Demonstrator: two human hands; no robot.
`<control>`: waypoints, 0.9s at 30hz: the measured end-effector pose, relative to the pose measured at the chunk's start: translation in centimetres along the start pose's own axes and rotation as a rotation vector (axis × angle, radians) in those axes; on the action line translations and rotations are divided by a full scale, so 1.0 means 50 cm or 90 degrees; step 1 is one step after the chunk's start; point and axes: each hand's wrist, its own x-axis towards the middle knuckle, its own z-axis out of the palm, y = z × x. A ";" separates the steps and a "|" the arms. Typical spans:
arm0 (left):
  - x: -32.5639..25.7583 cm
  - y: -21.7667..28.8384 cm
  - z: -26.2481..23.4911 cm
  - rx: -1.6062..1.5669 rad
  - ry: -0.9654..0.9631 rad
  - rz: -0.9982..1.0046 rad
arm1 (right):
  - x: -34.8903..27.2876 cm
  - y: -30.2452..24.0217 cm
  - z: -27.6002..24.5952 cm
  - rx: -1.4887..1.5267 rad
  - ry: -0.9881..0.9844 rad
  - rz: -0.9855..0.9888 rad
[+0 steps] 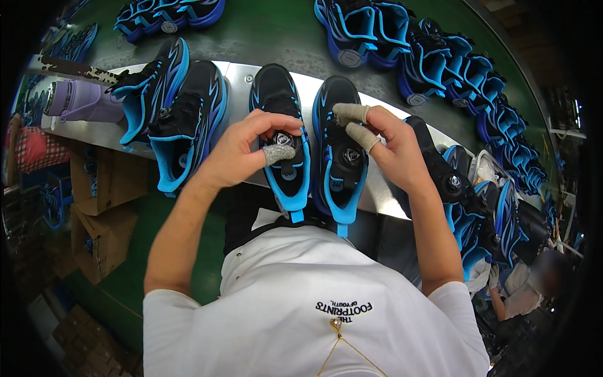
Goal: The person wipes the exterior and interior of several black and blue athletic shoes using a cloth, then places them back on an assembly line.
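Two black sneakers with bright blue linings stand side by side before me, heels toward me. My left hand (254, 147) pinches the tongue of the left sneaker (275, 88), with a covered thumb beside its round dial. At the right sneaker (337, 91), my right hand (388, 141) has its covered thumb and forefinger closed together on the lacing edge. Another round dial (350, 156) shows on that shoe's tongue. Pale fabric covers sit on the fingertips. What lies under the fingers is partly hidden.
Another pair of sneakers (188, 119) stands at left beside a lilac flask (85, 100). Rows of sneakers (433, 66) line the green surface beyond the metal ledge (239, 78). More shoes crowd the right. Cardboard boxes (103, 235) are low at left; another person (524, 286) is at lower right.
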 end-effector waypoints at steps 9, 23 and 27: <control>0.006 0.020 -0.033 0.116 -0.122 -0.004 | -0.026 0.008 -0.012 0.157 -0.137 0.011; -0.126 0.130 0.149 0.414 -0.112 0.058 | -0.056 0.027 0.049 -0.166 0.057 -0.169; -0.076 0.100 0.197 0.538 -0.180 -0.004 | -0.041 0.011 0.024 0.140 0.009 0.021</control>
